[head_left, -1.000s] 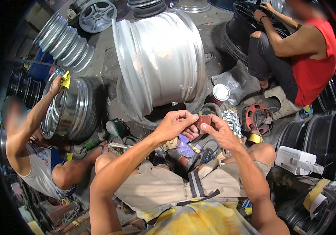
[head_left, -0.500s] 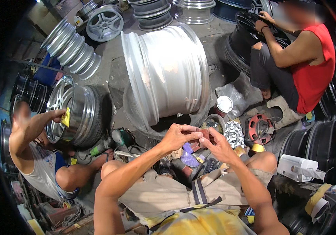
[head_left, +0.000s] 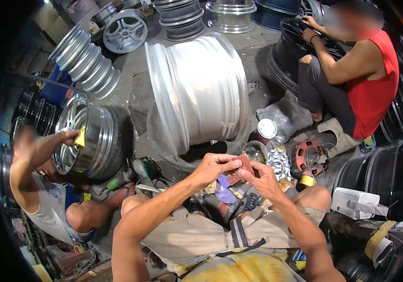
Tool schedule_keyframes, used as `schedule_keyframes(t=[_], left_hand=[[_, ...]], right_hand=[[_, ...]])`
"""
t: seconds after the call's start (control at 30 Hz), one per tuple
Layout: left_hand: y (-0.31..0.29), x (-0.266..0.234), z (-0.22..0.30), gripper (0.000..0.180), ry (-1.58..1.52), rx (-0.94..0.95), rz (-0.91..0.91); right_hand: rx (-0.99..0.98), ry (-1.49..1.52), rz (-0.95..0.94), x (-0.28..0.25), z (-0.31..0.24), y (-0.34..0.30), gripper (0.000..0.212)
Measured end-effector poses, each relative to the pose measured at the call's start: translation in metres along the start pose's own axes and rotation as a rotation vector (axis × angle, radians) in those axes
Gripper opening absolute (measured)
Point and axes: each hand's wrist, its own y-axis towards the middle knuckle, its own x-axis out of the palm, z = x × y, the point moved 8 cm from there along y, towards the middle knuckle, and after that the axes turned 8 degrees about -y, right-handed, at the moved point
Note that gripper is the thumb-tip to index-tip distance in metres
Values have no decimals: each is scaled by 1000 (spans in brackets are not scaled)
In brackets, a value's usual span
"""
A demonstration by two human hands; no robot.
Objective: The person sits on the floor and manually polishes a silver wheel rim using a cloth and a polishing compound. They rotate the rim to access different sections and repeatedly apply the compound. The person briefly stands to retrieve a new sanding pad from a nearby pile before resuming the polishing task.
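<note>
Sandpaper piece (head_left: 245, 164) is pinched between left hand (head_left: 213, 168) and right hand (head_left: 260, 178); edges should be kept aligned, grip firm.

Light is bright and even at the centre, glaring off the big silver rim (head_left: 197, 91). The fisheye bends edges toward a black border (heavy vignette left and right). Near ground sits in shadow; faces are blurred.
</note>
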Motion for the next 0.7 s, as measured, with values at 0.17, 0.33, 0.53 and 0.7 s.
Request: schedule_keyframes(t=[0.17, 0.33, 0.53, 0.7], left_hand=[[0, 6, 13, 36, 347, 160, -30], [-13, -7, 19, 49, 1230, -32, -95], [-50, -105, 5, 61, 1517, -337, 126], [-72, -136, 43, 64, 1405, -80, 394]], right_hand=[[-169, -426, 26, -15, -8, 4, 19], [-39, -609, 141, -60, 36, 37, 20], [38, -946, -4, -52, 174, 94, 18], [109, -1022, 20, -37, 226, 106, 20]])
